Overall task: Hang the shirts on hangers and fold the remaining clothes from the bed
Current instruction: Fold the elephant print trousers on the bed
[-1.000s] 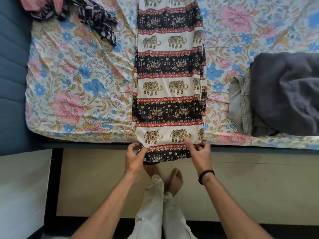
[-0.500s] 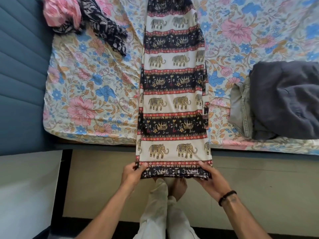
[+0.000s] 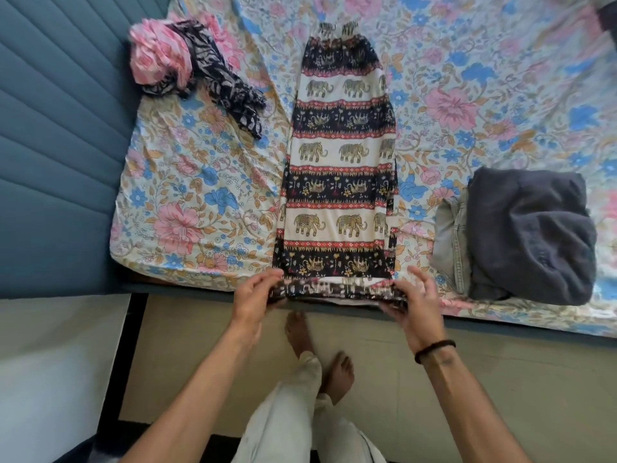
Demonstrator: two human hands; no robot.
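While both forearms reach forward, left hand (image 3: 251, 295) and right hand (image 3: 412, 300) pinch the elephant-print trousers' (image 3: 337, 182) hem.

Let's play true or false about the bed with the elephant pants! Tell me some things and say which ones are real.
1. Both hands hold the near end of the elephant pants. True: the left hand and right hand grip that end at the bed's edge.
2. The elephant pants are rolled into a ball. False: they lie stretched out long on the floral sheet.
3. A dark grey garment sits to the right of the pants. True.
4. The pink bundle lies on the floor. False: it is on the bed, near the blue headboard.
5. The person wears shoes. False: the feet are bare.
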